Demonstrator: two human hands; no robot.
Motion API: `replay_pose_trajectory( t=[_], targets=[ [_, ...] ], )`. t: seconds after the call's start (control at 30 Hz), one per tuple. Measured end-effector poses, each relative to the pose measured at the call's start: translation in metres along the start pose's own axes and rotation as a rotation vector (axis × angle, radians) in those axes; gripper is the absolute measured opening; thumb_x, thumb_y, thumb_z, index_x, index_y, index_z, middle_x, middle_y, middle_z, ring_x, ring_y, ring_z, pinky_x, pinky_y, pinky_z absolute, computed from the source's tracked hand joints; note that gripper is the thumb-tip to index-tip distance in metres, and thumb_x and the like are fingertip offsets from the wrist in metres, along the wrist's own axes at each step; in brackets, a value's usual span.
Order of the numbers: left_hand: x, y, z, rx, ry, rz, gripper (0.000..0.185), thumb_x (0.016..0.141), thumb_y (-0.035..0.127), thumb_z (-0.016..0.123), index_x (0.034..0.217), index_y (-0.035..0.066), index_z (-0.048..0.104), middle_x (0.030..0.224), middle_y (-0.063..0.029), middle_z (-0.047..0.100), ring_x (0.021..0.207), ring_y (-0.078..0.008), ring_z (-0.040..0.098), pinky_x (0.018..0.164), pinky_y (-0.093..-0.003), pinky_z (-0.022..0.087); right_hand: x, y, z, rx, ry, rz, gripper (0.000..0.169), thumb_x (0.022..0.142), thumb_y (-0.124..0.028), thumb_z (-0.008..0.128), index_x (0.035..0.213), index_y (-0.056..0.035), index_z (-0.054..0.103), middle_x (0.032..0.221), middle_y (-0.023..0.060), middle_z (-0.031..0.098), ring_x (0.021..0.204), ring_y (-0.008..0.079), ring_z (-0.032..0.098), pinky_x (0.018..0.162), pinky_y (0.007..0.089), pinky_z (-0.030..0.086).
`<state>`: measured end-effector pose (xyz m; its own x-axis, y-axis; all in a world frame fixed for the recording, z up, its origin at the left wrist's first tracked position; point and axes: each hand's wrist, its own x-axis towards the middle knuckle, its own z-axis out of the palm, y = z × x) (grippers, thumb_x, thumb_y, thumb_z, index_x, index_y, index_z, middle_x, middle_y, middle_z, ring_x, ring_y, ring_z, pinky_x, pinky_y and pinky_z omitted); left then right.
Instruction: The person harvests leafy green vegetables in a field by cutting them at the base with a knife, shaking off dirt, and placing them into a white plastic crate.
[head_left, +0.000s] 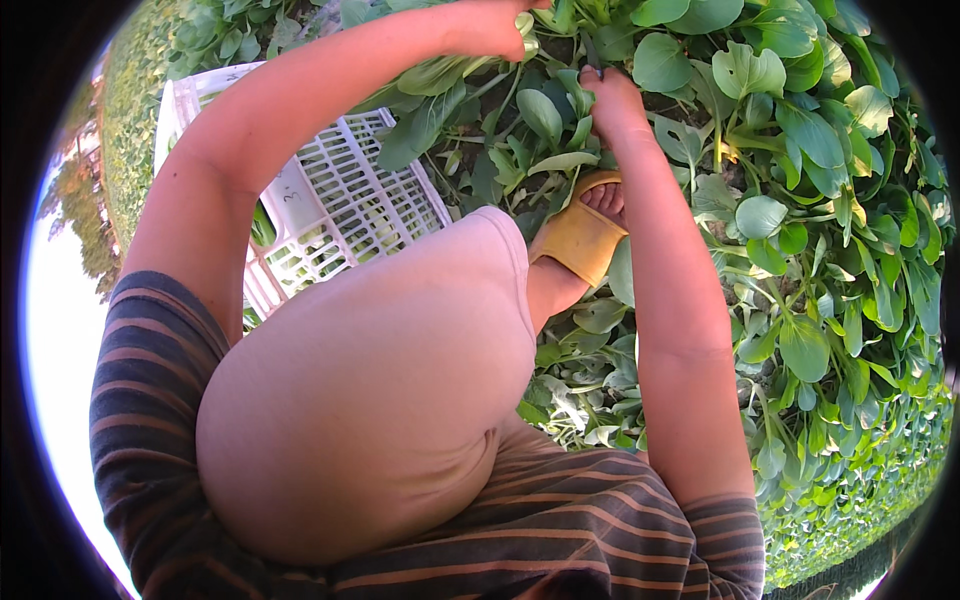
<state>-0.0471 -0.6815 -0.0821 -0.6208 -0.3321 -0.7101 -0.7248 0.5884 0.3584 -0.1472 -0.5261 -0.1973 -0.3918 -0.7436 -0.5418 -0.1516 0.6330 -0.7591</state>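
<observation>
At the top edge of the view, my left hand (499, 31) is closed around the pale stalks of a leafy green plant (529, 39), which looks like bok choy. Part of that hand is cut off by the picture's rim. To its right and a little lower, my right hand (616, 103) grips a small knife (592, 54). The knife's dark blade points up among the stems, close to the soil; leaves partly hide it. Broad green leaves (540, 116) surround both hands.
A white slatted plastic crate (379, 187) bearing a handwritten mark stands at left, with greens visible through its slats. My foot in a yellow sandal (581, 234) rests among low leaves below my right hand. Dense leafy plants (806, 345) fill the right side.
</observation>
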Motion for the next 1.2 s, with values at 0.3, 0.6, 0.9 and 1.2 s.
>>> replay_pose_trajectory(
  t=[0.3, 0.6, 0.9, 1.2],
  targets=[
    [-0.036, -0.009, 0.029, -0.116, 0.125, 0.049, 0.075, 0.067, 0.017, 0.062, 0.137, 0.021, 0.033, 0.106, -0.015, 0.059, 0.092, -0.0277, 0.059, 0.084, -0.0341, 0.047, 0.004, -0.026, -0.033, 0.339, -0.553, 0.3, 0.038, 0.09, -0.037, 0.042, 0.083, -0.0018, 0.054, 0.063, 0.0069, 0.054, 0.044, 0.0173, 0.044, 0.043, 0.0333, 0.038],
    [-0.104, 0.049, 0.046, -0.137, 0.156, 0.465, 0.071, 0.068, 0.003, 0.052, 0.135, 0.021, 0.036, 0.117, -0.0157, 0.053, 0.099, -0.0312, 0.056, 0.085, -0.0352, 0.046, -0.126, 0.019, -0.045, 0.57, 0.267, -0.113, 0.021, 0.087, -0.021, 0.057, 0.093, -0.0016, 0.051, 0.069, 0.0048, 0.057, 0.061, 0.0145, 0.055, 0.055, 0.0304, 0.045],
    [-0.096, 0.051, 0.072, -0.057, 0.222, 0.783, 0.051, 0.076, 0.011, 0.059, 0.126, 0.011, 0.046, 0.114, -0.0145, 0.052, 0.096, -0.031, 0.055, 0.083, -0.0365, 0.046, -0.152, -0.006, -0.077, 1.271, 0.285, -0.252, 0.03, 0.078, -0.004, 0.065, 0.104, -0.0048, 0.049, 0.083, 0.0053, 0.057, 0.059, 0.0126, 0.05, 0.05, 0.0229, 0.042],
    [-0.072, 0.052, 0.036, -0.874, -0.128, 0.238, 0.057, 0.075, 0.028, 0.07, 0.123, 0.007, 0.048, 0.102, -0.0061, 0.054, 0.095, -0.014, 0.051, 0.088, -0.0285, 0.04, -0.163, -0.02, -0.086, 1.069, -0.224, -0.126, 0.022, 0.077, -0.006, 0.067, 0.096, -0.0029, 0.056, 0.074, 0.0047, 0.058, 0.052, 0.009, 0.05, 0.046, 0.0208, 0.04]
  ],
)
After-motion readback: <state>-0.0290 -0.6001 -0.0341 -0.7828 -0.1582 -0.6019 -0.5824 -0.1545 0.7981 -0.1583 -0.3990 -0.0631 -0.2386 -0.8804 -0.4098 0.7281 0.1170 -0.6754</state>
